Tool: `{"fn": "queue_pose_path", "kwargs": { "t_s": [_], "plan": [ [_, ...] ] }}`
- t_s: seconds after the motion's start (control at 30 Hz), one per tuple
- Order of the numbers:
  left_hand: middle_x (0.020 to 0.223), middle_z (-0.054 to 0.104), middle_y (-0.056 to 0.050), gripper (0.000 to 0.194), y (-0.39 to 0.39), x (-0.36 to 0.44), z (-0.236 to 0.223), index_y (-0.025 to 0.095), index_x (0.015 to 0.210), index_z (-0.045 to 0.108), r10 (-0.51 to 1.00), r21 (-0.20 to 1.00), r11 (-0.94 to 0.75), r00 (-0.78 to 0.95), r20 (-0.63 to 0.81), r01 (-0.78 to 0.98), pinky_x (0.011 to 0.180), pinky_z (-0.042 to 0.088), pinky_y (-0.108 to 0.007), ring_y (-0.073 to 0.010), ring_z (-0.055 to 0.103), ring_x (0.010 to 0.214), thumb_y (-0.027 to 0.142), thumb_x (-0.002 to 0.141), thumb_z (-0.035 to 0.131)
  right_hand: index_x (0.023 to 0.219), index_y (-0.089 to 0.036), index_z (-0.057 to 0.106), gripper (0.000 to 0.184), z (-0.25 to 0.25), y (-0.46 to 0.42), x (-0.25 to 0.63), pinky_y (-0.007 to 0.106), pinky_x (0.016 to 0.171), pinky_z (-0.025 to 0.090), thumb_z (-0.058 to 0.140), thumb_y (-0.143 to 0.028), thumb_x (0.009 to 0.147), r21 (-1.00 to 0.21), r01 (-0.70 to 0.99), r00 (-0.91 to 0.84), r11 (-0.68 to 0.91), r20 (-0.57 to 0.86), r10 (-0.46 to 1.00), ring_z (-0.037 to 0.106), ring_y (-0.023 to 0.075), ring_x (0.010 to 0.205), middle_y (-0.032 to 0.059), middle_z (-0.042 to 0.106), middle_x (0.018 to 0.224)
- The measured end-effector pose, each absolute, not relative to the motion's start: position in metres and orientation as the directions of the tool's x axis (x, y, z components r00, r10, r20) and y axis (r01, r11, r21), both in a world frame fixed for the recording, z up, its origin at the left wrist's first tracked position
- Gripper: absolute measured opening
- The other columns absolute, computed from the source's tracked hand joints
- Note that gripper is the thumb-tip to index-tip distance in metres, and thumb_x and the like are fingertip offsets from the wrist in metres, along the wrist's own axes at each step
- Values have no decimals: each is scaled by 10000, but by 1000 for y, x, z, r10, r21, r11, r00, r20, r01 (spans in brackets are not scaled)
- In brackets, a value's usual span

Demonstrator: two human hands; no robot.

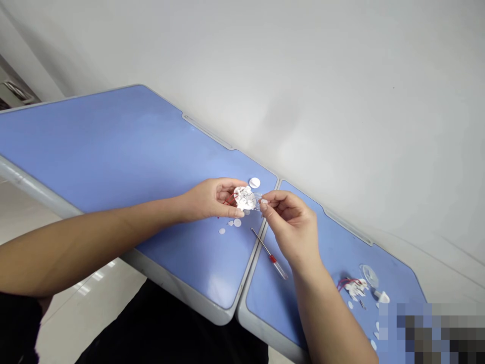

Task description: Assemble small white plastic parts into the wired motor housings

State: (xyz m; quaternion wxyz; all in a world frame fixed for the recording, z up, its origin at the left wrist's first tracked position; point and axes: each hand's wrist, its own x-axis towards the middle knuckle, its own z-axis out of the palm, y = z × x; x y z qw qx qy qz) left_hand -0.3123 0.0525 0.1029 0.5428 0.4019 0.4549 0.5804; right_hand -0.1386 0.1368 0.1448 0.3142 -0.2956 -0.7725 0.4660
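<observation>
Above the blue worktop's (125, 146) inner edge, the left hand (212, 200) gripped a round white plastic mechanism (245, 197); the right hand (293, 220) pinched a small whitish piece (264, 201). The mechanism seemed light, stiff, fragile, best held by its rim.

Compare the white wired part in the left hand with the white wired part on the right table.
The held part is off the surface in the left hand; the other part lies on the right table. The held part looks rounded, the other part irregular. Both are white with red wires.
</observation>
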Motion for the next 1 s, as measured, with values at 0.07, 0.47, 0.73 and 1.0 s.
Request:
{"fn": "queue_pose_path", "kwargs": {
  "t_s": [0.07,0.47,0.73,1.0],
  "plan": [
    [1084,698,-83,637,52,-312,103,153,1213,569,996,966,5,-85,-28,-257,880,527,-332,-177,673,962,146,624,810,798,-194,624,50,147,136,-138,258,597,453,658,-219,770,-929,136,-633,344,186,751,555,113,636,-2,631,724],
    [1076,701,-91,620,52,-311,106,145,1205,571,992,961,36,-106,-67,-274,875,535,-334,-182,674,961,129,630,802,819,-185,658,99,151,145,-140,200,435,277,634,-213,727,-958,44,-717,-284,-228,659,401,76,545,-12,528,708],
    [1070,695,-73,633,51,-310,105,154,1208,563,994,959,44,-86,-70,-279,889,532,-325,-159,672,942,123,625,806,911,-223,685,165,146,137,-138,248,511,265,654,-265,754,-905,296,-696,305,14,718,299,88,534,-70,301,609],
    [980,697,-42,531,51,-310,105,175,1151,593,999,971,25,-32,-34,-239,825,556,-330,-148,674,845,150,657,785,876,-216,688,140,143,136,-140,266,550,291,595,-242,774,-740,370,-719,562,155,678,352,116,548,-68,300,565]
  ]
}}
